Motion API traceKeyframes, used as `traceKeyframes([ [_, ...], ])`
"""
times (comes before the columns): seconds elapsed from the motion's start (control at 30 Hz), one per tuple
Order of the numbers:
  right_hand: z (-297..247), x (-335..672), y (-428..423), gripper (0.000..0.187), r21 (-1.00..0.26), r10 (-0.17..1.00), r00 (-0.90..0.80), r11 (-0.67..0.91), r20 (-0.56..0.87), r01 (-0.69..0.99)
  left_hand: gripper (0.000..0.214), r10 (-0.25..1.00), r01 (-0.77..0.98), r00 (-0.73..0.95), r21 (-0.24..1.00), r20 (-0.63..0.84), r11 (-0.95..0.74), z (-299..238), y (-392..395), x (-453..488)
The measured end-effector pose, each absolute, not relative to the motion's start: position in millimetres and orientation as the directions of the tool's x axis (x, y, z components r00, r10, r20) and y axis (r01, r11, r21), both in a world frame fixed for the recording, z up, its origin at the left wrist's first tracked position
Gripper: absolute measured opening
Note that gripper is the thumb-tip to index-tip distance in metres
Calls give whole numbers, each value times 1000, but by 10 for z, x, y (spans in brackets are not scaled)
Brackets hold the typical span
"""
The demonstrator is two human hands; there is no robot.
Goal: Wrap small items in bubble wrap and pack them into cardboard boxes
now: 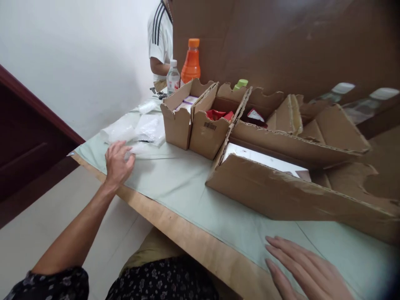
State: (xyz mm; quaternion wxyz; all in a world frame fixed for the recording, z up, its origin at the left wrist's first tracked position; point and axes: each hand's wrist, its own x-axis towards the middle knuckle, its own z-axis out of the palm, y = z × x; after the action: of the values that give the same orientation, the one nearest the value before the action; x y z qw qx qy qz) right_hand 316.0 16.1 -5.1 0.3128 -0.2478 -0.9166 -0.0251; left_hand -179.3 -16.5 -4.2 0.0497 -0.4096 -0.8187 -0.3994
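My left hand point(118, 163) is over the left end of the cloth-covered table, its fingers curled around the edge of a clear plastic bag point(140, 149). More clear plastic packaging point(149, 127) lies in a loose pile just beyond it. Nearer the front on the right, my right hand point(308, 268) is open, fingers stretched out and holding nothing. It is close to the long cardboard box point(265, 193), which contains a white box point(259, 157); a gap of cloth separates hand and cardboard.
Small cardboard bins point(176, 129) line the table, one with red packets point(218, 115). Behind them stand an orange bottle point(191, 64) and a clear bottle point(173, 79). A person in a white shirt point(161, 37) is at the back. The table's wooden edge point(175, 225) runs diagonally.
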Motion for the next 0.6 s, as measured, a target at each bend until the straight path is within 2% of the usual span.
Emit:
traceKeyframes([
  [0.07,0,2939,93,23,-257,545,-626,831,558,494,24,697,500,-660,856,279,131,15,-279,-1405],
  [0.1,14,2822,69,25,-369,625,-585,779,516,507,27,766,305,-617,952,180,22,30,-338,-1184],
  [0.13,20,2703,55,28,-496,703,-552,709,448,501,28,834,79,-544,995,87,-53,34,-389,-961],
  [0.2,9,2479,56,39,-758,821,-508,500,261,419,26,926,-325,-373,944,-66,-63,8,-457,-535],
  [0.27,-25,2302,74,53,-939,855,-512,242,87,245,24,961,-560,-208,828,-183,36,-51,-476,-174],
  [0.33,-67,2197,77,57,-993,856,-517,78,24,84,27,964,-656,-66,739,-258,153,-120,-466,97],
  [0.4,-104,2168,45,38,-998,875,-484,53,32,30,32,956,-681,19,696,-293,227,-166,-452,265],
  [0.47,-127,2197,-15,17,-996,913,-405,75,49,49,38,952,-681,54,686,-302,257,-174,-448,336],
  [0.6,-136,2315,-120,15,-987,957,-284,105,68,118,59,967,-656,37,723,-253,214,-139,-469,325],
])
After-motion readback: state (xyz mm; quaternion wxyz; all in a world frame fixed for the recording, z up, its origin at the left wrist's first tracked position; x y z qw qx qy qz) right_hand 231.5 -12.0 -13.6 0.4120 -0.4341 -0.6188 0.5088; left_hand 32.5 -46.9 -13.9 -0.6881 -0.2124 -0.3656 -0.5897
